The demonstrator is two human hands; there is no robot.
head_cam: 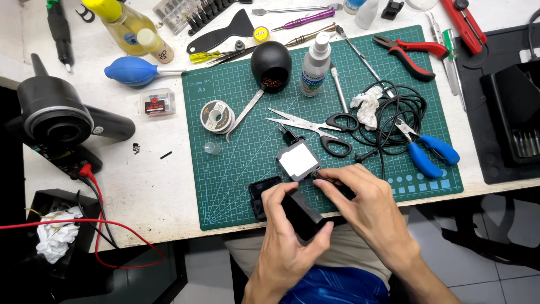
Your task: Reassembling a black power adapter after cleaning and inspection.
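The black power adapter [304, 217] is already apart, by the look of it: the left hand [287, 236] is closed around its black case at the near edge of the green cutting mat [236, 141], while the right hand [365, 205] pinches something small and dark where the cable [394, 112] meets it, fingers curled shut; exactly what sits between those fingertips I cannot tell. A square inner part with a white face [298, 160] lies on the mat just beyond the hands, and a black shell piece [263, 194] rests beside the left thumb, so I would judge the opening done and the work on the insides or the cable end unfinished. Room is tight ahead: scissors [315, 126] lie just past the white-faced part, blue-handled cutters [427, 152] and the coiled cable sit to the right. The hands overhang the table's front edge, above the person's lap, and the open mat to the left, near the solder reel [216, 116], gives the freest space.
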